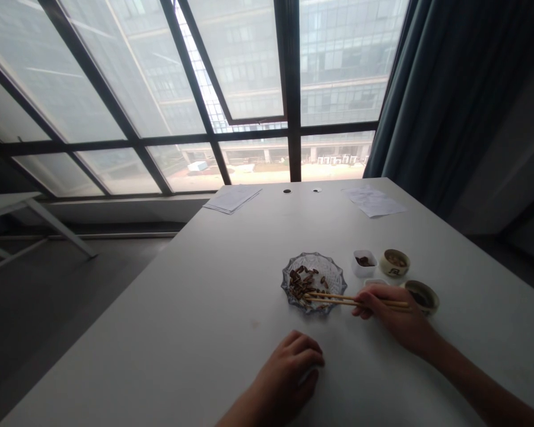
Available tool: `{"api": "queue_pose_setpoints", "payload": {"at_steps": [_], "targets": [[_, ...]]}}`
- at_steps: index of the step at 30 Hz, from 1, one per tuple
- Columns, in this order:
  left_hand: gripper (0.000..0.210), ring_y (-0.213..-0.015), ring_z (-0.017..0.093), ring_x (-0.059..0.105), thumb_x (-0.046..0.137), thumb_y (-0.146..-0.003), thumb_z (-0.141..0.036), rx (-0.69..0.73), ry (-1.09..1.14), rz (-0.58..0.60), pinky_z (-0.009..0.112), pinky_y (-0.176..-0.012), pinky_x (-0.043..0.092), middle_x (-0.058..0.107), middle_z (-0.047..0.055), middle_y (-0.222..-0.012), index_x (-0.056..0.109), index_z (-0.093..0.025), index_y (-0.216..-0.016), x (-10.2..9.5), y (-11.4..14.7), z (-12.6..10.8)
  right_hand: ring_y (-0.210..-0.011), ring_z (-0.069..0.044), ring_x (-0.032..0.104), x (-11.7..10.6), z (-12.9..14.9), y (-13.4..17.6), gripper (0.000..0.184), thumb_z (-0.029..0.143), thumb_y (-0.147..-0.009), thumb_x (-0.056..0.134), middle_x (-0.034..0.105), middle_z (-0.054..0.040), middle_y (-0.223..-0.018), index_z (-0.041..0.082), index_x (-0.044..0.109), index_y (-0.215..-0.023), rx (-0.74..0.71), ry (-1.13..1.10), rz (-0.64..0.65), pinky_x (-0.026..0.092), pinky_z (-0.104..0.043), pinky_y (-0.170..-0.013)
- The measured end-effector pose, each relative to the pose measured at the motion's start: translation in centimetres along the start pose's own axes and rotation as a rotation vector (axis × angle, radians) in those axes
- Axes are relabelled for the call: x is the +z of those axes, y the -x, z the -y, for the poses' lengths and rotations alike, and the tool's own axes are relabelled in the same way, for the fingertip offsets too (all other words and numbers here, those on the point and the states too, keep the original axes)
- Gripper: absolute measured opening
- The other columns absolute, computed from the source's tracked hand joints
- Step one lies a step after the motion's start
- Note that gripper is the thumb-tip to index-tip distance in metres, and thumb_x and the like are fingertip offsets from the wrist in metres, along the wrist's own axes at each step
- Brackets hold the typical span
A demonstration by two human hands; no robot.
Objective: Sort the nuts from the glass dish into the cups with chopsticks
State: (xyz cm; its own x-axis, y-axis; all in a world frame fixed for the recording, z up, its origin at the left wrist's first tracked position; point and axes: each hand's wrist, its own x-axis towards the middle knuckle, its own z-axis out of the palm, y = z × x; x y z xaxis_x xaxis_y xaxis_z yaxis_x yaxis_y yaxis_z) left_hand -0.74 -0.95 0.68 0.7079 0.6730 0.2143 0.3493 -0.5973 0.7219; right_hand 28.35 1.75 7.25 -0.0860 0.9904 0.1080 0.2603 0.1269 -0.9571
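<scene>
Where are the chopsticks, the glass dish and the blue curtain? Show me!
Chopsticks (338, 297): head view, on the bare length of the upper stick.
Glass dish (333, 271): head view, on its bare inner wall.
Blue curtain (431, 101): head view, on its hanging folds.

One head camera looks forward and down, with the left hand and right hand close, over the white table to the far window.

Tan chopsticks; brown pieces; white table.
</scene>
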Motion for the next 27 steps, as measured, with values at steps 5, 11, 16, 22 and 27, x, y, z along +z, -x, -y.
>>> {"api": "queue_pose_setpoints", "payload": {"at_steps": [5, 11, 16, 22, 27], "targets": [[0.036, -0.113, 0.021, 0.060, 0.060, -0.086, 0.001, -0.004, -0.002, 0.002, 0.031, -0.102, 0.050, 0.070, 0.005, -0.119, 0.068, -0.025, -0.110, 0.1, 0.1, 0.1, -0.071, -0.021, 0.077, 0.3, -0.3, 0.0, 0.049, 0.061, -0.099, 0.067, 0.081, -0.0102, -0.079, 0.017, 0.080, -0.081, 0.004, -0.012, -0.001, 0.061, -0.028, -0.067], [0.035, -0.112, 0.021, 0.060, 0.060, -0.086, 0.001, 0.006, -0.002, -0.003, 0.031, -0.102, 0.051, 0.070, 0.005, -0.117, 0.068, -0.024, -0.109, 0.0, -0.1, 0.0, -0.070, -0.024, 0.080, 1.5, -1.6, -0.2, 0.050, 0.066, -0.092, 0.073, 0.082, -0.0131, -0.081, 0.016, 0.082, -0.087, 0.027, -0.165, -0.043, 0.066, -0.031, -0.066], [0.035, -0.112, 0.021, 0.060, 0.060, -0.086, 0.001, 0.012, -0.003, -0.004, 0.031, -0.102, 0.051, 0.070, 0.005, -0.117, 0.068, -0.024, -0.109, 0.0, 0.0, 0.0, -0.068, -0.028, 0.082, 2.3, -2.3, -0.3, 0.052, 0.068, -0.085, 0.080, 0.082, -0.0150, -0.077, 0.016, 0.082, -0.085, 0.064, -0.284, -0.140, 0.069, -0.033, -0.064], [0.033, -0.112, 0.022, 0.060, 0.060, -0.088, -0.002, 0.013, -0.005, -0.001, 0.032, -0.102, 0.051, 0.070, 0.006, -0.117, 0.068, -0.024, -0.111, 0.0, 0.0, 0.2, -0.068, -0.030, 0.083, 3.0, -2.4, -0.3, 0.052, 0.066, -0.082, 0.083, 0.080, -0.0143, -0.074, 0.014, 0.082, -0.079, 0.050, -0.330, -0.185, 0.070, -0.032, -0.061], [0.033, -0.112, 0.022, 0.060, 0.060, -0.088, -0.001, 0.005, -0.010, 0.007, 0.032, -0.102, 0.051, 0.070, 0.006, -0.118, 0.068, -0.024, -0.110, 0.0, -0.1, 0.0, -0.065, -0.033, 0.082, 3.5, -2.1, -0.1, 0.054, 0.068, -0.076, 0.087, 0.081, -0.0148, -0.075, 0.014, 0.082, -0.076, 0.075, -0.360, -0.280, 0.071, -0.035, -0.057]]}}
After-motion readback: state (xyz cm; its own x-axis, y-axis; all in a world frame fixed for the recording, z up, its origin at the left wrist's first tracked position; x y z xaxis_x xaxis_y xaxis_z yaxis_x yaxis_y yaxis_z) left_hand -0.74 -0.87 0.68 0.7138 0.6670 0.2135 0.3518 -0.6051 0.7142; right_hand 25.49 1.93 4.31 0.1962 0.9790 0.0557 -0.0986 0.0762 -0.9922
